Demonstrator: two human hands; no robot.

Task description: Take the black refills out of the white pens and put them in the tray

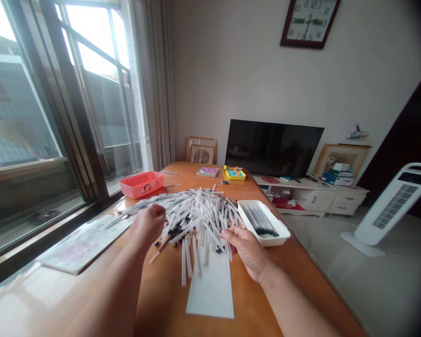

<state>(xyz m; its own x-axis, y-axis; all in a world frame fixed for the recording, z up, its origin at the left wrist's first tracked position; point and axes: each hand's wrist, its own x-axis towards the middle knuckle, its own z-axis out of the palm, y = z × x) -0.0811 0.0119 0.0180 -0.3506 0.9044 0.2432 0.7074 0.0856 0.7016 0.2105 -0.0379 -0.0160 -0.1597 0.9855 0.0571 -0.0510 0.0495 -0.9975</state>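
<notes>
A large heap of translucent white pen barrels (196, 210) with small black pen caps (177, 231) spreads over the table. At its left edge my left hand (151, 223) is closed like a fist; whatever it holds is hidden. On the right side, my right hand (247, 248) pinches thumb and fingers together beside several barrels, and I cannot tell whether one is in its grip. Between my hands a white sheet of paper (212, 292) lies partly under the barrels. Just past my right hand, a white tray (282, 236) holds a row of black-tipped pens (261, 220).
The wooden table (164, 299) carries a red plastic basket (142, 185) at the back left, a flat pale booklet (84, 245) at the left, a colourful book (207, 172) and a yellow box (234, 174) at the far end. A white tower fan (389, 206) stands right.
</notes>
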